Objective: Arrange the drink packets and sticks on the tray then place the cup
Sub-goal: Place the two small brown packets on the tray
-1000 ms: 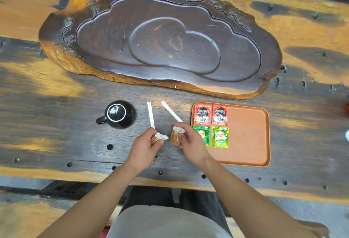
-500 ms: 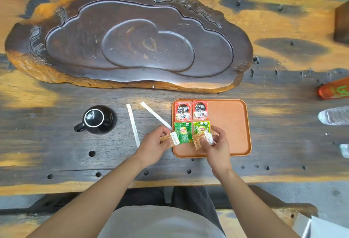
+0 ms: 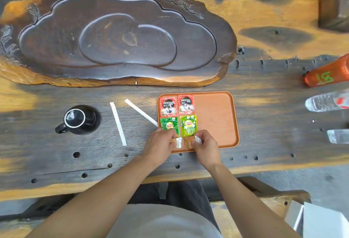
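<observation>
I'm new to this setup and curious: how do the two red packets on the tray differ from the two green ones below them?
The red Nescafe packets fill the far row of the tray; the green Lipton packets fill the row nearer the person. The red ones lie fully in view, while the green ones are partly covered by the left hand and right hand. The reds match; the greens differ in shade. Both pairs lie flat, side by side.

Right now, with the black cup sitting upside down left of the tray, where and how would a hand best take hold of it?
Probably by the handle, from the near-left side. The black cup rests inverted on the wooden table, base ring up, so the rim is unreachable. The handle juts out clear of the paper sticks; alternatively, fingers could span its rounded body from above.
</observation>
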A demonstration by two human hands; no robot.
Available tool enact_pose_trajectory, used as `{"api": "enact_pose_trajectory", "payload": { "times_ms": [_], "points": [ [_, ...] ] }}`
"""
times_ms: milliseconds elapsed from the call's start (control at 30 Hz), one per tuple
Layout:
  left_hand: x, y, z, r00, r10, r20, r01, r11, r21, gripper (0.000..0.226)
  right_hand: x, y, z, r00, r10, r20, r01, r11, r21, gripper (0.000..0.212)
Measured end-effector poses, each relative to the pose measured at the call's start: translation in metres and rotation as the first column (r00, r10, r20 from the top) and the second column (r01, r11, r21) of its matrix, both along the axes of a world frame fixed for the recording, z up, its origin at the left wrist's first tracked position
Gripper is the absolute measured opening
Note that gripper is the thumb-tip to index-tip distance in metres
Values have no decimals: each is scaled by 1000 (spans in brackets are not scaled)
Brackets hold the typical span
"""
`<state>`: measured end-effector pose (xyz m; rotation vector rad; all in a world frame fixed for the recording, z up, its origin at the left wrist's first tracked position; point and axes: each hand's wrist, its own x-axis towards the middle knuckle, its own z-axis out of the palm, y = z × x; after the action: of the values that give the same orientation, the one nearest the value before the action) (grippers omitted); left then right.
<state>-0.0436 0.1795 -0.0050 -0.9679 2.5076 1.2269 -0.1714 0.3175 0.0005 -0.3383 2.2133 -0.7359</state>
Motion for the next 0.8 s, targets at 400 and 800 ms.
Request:
{"api": "enact_pose_trajectory", "payload": {
  "times_ms": [400, 800],
  "points": [
    [4, 10, -14, 985, -172, -10, 164, 953, -254, 27, -3, 11, -11, 900, 332, -284, -308, 943, 127, 31],
    [10, 10, -14, 994, -106, -32, 95, 965, -243, 24, -8, 19, -10, 866, 349, -358, -324, 937, 129, 36]
  ]
}}
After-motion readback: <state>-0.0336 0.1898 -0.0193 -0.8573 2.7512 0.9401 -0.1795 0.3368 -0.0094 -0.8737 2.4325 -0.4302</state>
